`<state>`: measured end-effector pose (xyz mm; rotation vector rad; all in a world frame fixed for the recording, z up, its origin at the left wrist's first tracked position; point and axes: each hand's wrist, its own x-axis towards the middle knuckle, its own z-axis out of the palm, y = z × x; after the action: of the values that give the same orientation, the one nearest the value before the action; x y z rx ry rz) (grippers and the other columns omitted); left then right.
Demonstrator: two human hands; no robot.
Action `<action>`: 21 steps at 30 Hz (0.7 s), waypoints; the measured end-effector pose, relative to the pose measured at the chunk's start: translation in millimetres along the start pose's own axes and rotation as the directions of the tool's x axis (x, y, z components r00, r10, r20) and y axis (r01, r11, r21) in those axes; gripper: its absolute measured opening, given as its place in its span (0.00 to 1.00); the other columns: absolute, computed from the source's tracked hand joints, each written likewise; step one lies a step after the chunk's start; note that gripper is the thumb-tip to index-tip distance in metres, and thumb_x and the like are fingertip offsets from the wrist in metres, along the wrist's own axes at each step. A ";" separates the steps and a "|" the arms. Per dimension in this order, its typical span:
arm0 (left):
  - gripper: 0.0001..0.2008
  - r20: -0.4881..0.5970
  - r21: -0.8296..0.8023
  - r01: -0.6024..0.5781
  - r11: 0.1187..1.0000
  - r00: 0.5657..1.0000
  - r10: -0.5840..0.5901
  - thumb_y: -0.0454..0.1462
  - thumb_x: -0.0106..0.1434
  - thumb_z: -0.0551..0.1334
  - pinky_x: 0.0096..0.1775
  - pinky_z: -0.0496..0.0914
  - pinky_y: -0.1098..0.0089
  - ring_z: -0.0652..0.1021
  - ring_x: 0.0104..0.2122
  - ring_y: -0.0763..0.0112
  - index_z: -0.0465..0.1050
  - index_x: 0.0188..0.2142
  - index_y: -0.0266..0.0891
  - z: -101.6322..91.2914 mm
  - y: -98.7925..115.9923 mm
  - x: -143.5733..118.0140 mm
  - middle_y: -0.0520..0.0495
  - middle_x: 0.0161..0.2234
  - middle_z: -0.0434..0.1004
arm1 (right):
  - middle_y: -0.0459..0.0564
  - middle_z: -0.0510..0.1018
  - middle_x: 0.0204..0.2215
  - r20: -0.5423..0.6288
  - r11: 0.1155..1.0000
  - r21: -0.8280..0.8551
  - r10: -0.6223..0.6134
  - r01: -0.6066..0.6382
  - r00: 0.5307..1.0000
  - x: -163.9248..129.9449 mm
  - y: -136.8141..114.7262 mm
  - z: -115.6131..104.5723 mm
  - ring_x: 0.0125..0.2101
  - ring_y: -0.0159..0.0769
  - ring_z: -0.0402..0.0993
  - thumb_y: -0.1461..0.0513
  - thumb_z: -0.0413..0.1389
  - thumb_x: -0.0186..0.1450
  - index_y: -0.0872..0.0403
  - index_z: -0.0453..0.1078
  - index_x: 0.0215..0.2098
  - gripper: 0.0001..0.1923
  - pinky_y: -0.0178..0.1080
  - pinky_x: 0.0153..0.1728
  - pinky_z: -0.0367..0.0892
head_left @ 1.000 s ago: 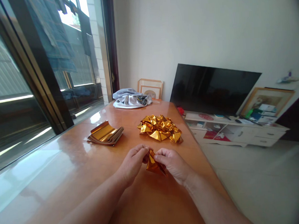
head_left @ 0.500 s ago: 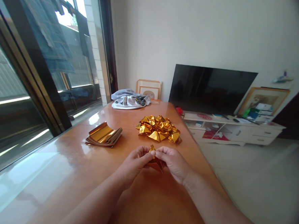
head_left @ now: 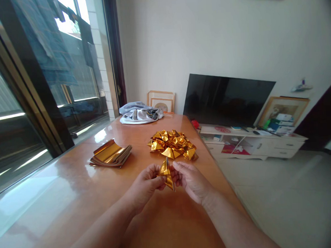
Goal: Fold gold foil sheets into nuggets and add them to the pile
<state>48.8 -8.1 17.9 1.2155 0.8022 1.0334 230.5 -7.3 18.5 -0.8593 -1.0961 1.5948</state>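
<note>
A folded piece of gold foil paper (head_left: 166,169) is between my two hands, standing on edge with its pointed end up. My left hand (head_left: 146,183) pinches its left side between thumb and fingers. My right hand (head_left: 194,182) is at its right side, fingers curled against the lower part and thumb raised near the upper edge. Just beyond them is a heap of folded gold foil pieces (head_left: 171,144). To the left lies a stack of gold foil sheets (head_left: 111,153), its top sheet curling up.
The glossy wooden table (head_left: 83,204) has its right edge near my right forearm. Bundled grey cloth (head_left: 139,116) lies at its far end, by leaning frames (head_left: 169,97). A television (head_left: 225,99) stands on a white cabinet (head_left: 281,145). Glass doors (head_left: 48,135) are at left.
The gold paper has turned on edge, showing more of its folded side. My right thumb has come away from its top, where both thumbs met. The view has shifted slightly.
</note>
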 end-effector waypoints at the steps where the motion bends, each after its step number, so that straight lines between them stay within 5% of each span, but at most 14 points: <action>1: 0.12 -0.005 0.002 -0.002 1.000 1.000 0.002 0.39 0.57 0.71 0.33 0.64 0.72 0.70 0.30 0.73 0.71 0.35 0.38 0.1 0.2 0.0 0.51 0.31 0.73 | 0.47 0.76 0.27 -0.007 1.000 -0.011 0.007 -0.007 1.000 -0.2 0.0 -0.1 0.27 0.31 0.65 0.48 0.64 0.61 0.55 0.75 0.35 0.18 0.36 0.30 0.56; 11: 0.10 -0.060 -0.018 -0.022 1.000 0.998 0.021 0.37 0.58 0.69 0.32 0.64 0.71 0.70 0.29 0.74 0.70 0.37 0.37 -0.9 -2.2 1.6 0.51 0.31 0.72 | 0.46 0.76 0.28 0.005 0.979 -0.203 -0.029 0.029 1.000 -2.2 3.7 2.8 0.27 0.31 0.65 0.54 0.65 0.61 0.56 0.75 0.35 0.13 0.37 0.31 0.58; 21: 0.13 0.013 -0.095 -0.010 0.995 1.000 0.011 0.46 0.67 0.64 0.34 0.66 0.71 0.72 0.30 0.74 0.70 0.39 0.38 -4.4 -2.0 1.6 0.50 0.33 0.73 | 0.46 0.74 0.27 0.050 0.991 -0.124 -0.035 0.041 0.998 -0.6 2.4 1.2 0.27 0.31 0.63 0.55 0.64 0.64 0.56 0.74 0.35 0.12 0.37 0.31 0.57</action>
<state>45.7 -5.1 15.2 1.1452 0.7290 1.0596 228.7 -8.5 16.6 -0.8814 -1.2499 1.5347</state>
